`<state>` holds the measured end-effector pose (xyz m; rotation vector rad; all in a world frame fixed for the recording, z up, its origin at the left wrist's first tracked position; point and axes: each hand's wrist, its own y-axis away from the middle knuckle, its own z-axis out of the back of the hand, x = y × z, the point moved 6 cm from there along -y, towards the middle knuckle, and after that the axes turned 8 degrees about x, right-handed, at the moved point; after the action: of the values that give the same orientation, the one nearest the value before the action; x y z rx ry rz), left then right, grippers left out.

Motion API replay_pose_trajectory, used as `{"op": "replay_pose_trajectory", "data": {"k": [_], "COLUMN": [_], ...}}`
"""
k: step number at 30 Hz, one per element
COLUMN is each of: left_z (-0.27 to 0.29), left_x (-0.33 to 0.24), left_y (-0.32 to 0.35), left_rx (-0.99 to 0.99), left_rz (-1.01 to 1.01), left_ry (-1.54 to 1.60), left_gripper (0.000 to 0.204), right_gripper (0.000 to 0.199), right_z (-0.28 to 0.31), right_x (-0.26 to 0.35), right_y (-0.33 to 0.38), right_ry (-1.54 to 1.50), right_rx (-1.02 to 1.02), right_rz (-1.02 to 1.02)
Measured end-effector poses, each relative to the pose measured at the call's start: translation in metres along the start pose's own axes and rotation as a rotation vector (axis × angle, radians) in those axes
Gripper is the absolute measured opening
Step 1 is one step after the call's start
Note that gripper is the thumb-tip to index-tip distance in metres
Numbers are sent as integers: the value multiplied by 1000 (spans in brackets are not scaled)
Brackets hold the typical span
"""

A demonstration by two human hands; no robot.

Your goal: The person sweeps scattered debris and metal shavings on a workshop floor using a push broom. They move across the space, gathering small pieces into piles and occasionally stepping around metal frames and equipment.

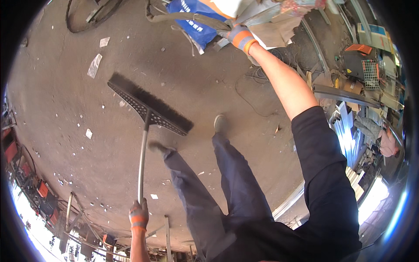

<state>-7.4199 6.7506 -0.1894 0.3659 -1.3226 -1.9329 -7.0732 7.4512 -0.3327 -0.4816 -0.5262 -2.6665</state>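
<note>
My left hand (139, 215), in a grey and orange glove, is closed around the metal handle (142, 161) of a wide push broom. The dark-bristled broom head (150, 107) has a perforated plate and lies slantwise over the floor, ahead of my feet. Stretched far forward, my right hand (239, 36) wears a matching glove. Its fingers are wrapped around a bundle of scrap packaging (273, 28), partly hidden by the hand. A blue bag (192, 22) with white print and a grey-brown strip (187, 17) hang beside that hand.
Paper scraps (94, 65) and small bits litter the dusty floor (65, 100). Thin cable (262, 76) lies at right, near metal profiles (345, 94) and a wire basket (371, 74). Another person (386, 142) is at the far right. Orange-and-black machines (43, 190) line the left edge.
</note>
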Motion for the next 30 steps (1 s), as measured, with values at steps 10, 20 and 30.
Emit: {"op": "replay_pose_trajectory", "data": {"k": [10, 20, 30], "left_z": [16, 48, 37], "left_x": [-194, -345, -153], "left_y": [21, -122, -94], "left_rx": [-142, -190, 53], "left_rz": [-476, -532, -135], "left_ry": [-381, -615, -500], "left_gripper": [42, 51, 58], "right_gripper": [72, 54, 86], "right_z": [76, 66, 58], "right_x": [-65, -77, -100], "right_y": [1, 6, -12], "right_ry": [-56, -253, -99], "right_rx": [-17, -50, -64], "right_rz": [-49, 95, 26]}}
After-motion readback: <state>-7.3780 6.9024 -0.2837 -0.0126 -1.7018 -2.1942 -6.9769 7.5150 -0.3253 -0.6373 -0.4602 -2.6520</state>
